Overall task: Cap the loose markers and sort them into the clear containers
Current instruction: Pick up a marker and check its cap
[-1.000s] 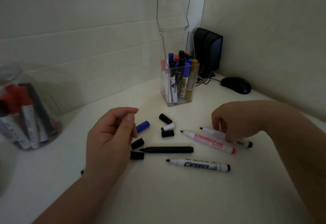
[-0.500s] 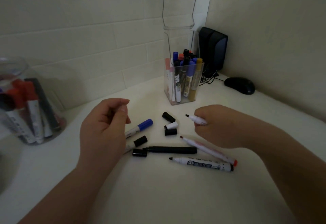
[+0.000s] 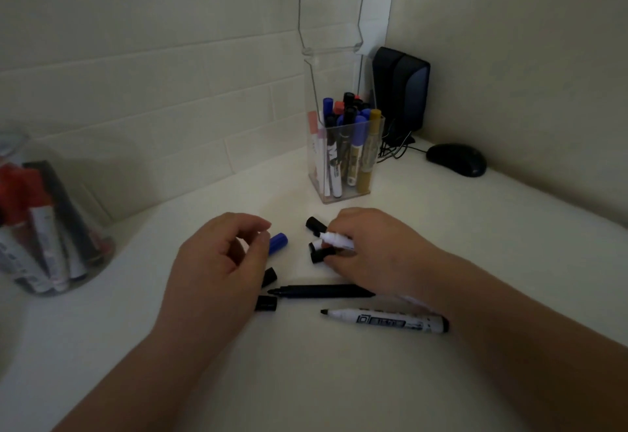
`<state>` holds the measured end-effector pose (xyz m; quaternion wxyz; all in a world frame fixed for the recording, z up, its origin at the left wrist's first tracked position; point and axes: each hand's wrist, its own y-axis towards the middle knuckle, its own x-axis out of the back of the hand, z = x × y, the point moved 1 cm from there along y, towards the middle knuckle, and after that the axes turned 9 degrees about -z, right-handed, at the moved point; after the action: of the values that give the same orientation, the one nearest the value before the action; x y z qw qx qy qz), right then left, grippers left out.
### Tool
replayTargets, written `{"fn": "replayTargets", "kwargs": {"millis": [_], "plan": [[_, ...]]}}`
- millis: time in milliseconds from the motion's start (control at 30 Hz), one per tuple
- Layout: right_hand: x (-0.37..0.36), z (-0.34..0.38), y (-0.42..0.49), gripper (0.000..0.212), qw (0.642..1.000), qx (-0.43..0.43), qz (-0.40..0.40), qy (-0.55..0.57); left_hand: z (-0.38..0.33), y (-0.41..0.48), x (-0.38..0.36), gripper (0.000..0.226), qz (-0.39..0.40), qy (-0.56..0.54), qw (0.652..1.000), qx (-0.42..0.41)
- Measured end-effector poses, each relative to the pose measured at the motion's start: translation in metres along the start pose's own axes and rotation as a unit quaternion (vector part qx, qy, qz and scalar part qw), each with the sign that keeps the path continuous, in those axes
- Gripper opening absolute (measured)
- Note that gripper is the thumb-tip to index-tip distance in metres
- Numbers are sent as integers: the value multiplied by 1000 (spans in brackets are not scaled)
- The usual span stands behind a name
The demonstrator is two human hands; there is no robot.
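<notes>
R hand [image 3: 373, 251] is gripping the white marker [image 3: 336, 240] w/ curled fingers [image 3: 343, 224], tip just beside 1 black cap [image 3: 317, 256] on the counter [image 3: 339, 380]. L hand [image 3: 217, 261] is hovering loosely curled (holding nothing). Keep tip straight, push cap on.

My right hand [image 3: 370, 248] grips a white marker [image 3: 336, 240], its uncapped tip pointing left, with my fingertips down at a loose black cap [image 3: 318, 255]; a second black cap [image 3: 314, 224] lies just beyond it. My left hand [image 3: 221, 261] hovers with its fingers loosely curled, and I can see nothing in them. A blue-capped marker [image 3: 278, 242] pokes out from behind it. Nearer me on the white table [image 3: 339, 380] lie an uncapped black marker [image 3: 323, 291], a third black cap [image 3: 266, 303] at its tip, and a labelled white marker [image 3: 384, 321]. The square clear container [image 3: 346, 190] stands behind and the round clear jar [image 3: 85, 271] far left, both holding markers.
</notes>
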<state>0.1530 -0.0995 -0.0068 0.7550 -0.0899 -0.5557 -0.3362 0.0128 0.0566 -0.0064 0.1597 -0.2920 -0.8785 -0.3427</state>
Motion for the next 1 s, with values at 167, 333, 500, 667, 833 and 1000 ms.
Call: {"fn": "replayTargets", "kwargs": {"millis": [167, 333, 500, 667, 833, 1000], "plan": [[-1, -5, 2, 11, 1000, 4, 12, 11, 1, 5, -9, 11, 53, 110, 987, -107], [14, -21, 0, 25, 982, -86, -73, 151, -11, 20, -28, 18, 143, 172, 962, -154], [15, -38, 1, 22, 968, -171, -99, 152, -23, 40, -52, 31, 228, 224, 940, -122], [17, -46, -3, 16, 936, -196, -70, 283, -21, 42, -72, 34, 275, 263, 919, -103], [18, -54, 1, 22, 761, -288, -87, 575, -16, 44, -76, 35, 272, 263, 912, -160], [22, -53, 3, 33, 755, -251, -39, 604, -5, 36, -74, 28, 165, 130, 956, -206]]}}
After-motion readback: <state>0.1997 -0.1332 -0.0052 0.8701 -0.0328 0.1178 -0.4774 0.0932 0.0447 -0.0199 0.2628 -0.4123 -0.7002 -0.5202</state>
